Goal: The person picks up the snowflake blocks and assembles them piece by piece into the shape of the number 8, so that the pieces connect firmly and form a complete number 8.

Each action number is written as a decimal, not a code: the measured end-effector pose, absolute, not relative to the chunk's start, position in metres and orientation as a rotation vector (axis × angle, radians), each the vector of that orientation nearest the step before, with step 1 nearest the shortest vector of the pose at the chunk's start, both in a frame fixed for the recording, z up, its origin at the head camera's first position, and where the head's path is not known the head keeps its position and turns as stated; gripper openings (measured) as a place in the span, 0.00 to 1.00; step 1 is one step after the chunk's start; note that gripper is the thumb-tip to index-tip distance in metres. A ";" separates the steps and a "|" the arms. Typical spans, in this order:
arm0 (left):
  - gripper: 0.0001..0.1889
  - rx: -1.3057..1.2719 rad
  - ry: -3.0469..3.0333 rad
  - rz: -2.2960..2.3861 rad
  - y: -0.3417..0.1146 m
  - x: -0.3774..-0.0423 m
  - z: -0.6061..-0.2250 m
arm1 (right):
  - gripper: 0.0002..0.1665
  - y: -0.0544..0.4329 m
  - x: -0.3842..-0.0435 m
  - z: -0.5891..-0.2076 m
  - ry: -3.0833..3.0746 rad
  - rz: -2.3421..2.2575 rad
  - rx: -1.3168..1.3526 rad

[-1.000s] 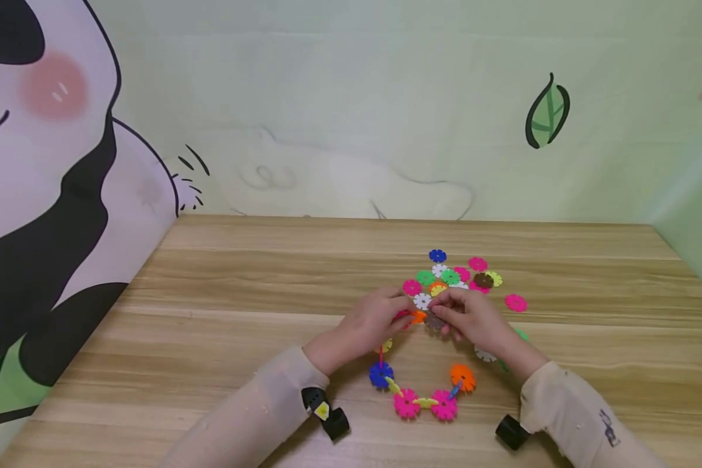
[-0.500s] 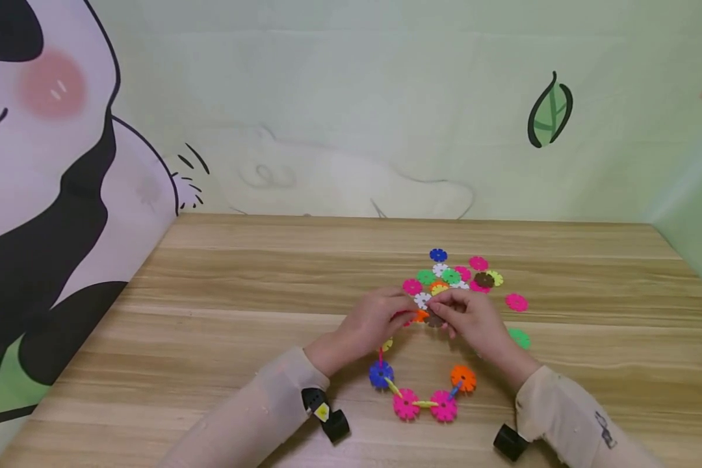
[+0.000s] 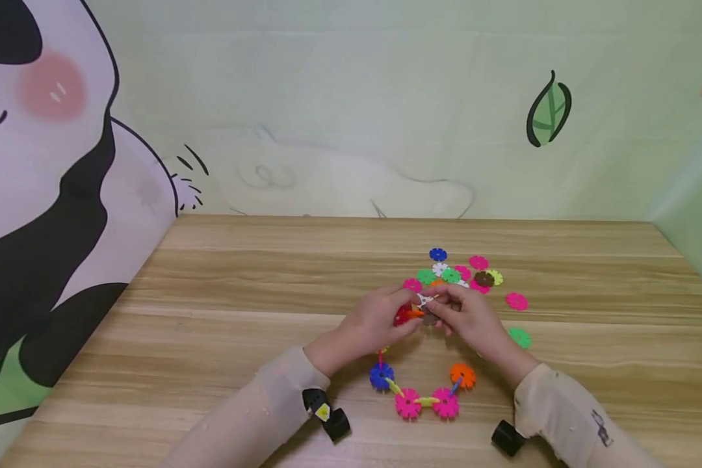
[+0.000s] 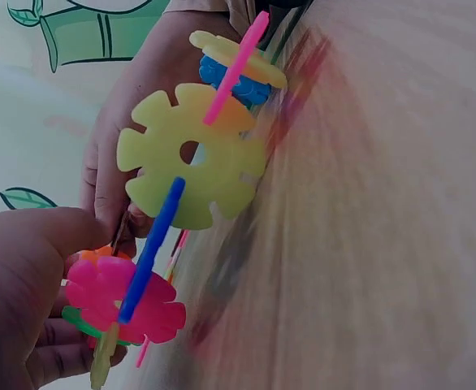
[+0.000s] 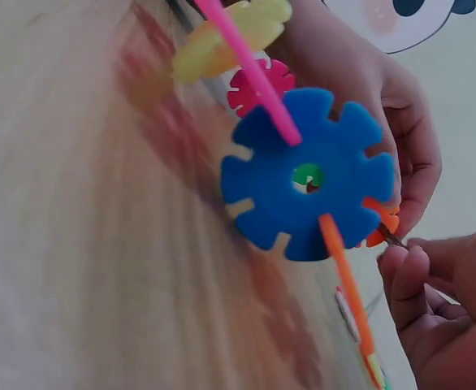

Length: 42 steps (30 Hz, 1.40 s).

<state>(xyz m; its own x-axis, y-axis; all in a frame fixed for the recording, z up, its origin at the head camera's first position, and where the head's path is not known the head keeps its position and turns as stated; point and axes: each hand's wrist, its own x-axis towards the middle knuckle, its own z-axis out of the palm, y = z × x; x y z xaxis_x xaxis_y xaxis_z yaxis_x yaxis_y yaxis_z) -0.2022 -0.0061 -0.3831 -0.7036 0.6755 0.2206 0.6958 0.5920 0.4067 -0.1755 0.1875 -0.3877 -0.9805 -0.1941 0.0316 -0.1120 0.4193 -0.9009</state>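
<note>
In the head view my left hand (image 3: 377, 320) holds an orange flower-shaped disc (image 3: 414, 313) joined to a red one (image 3: 402, 315). My right hand (image 3: 472, 320) pinches a dark brown notched disc (image 3: 429, 319) by its edge, against the orange disc. The right wrist view shows the brown disc's edge (image 5: 391, 236) meeting the orange disc (image 5: 384, 226); whether it sits in a slot I cannot tell. Linked discs curve below the hands: a blue disc (image 3: 381, 376), two pink discs (image 3: 408, 403) and an orange end disc (image 3: 463, 376), with discs set edge-on between them. Fingers hide part of the chain.
Loose flower discs lie behind the hands, among them a blue one (image 3: 438, 254), a brown one (image 3: 483, 279) and a pink one (image 3: 517, 301). A green disc (image 3: 519, 337) lies right of my right wrist. The wooden table (image 3: 240, 273) meets a painted wall.
My left hand has turned slightly, so more of the red disc shows. My right forearm has shifted a little left, covering a pale disc beneath the wrist. Both hands keep their grip.
</note>
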 end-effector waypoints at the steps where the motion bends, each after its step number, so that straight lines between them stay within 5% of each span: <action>1: 0.18 -1.194 -2.773 -0.733 -0.006 -0.202 -0.383 | 0.17 0.188 -0.176 -0.387 2.567 -1.628 -0.301; 9: 0.21 -1.199 -2.798 -0.676 -0.006 -0.203 -0.382 | 0.24 0.191 -0.178 -0.384 2.436 -1.656 -0.415; 18: 0.17 -1.062 -2.883 -0.645 -0.007 -0.205 -0.381 | 0.12 0.203 -0.174 -0.363 2.730 -1.202 -0.352; 24: 0.18 -0.989 -2.927 -0.638 -0.007 -0.207 -0.381 | 0.13 0.209 -0.163 -0.346 2.601 -0.919 -0.228; 42: 0.17 -1.012 -2.921 -0.601 -0.007 -0.207 -0.382 | 0.08 0.215 -0.169 -0.356 2.420 -1.002 -0.399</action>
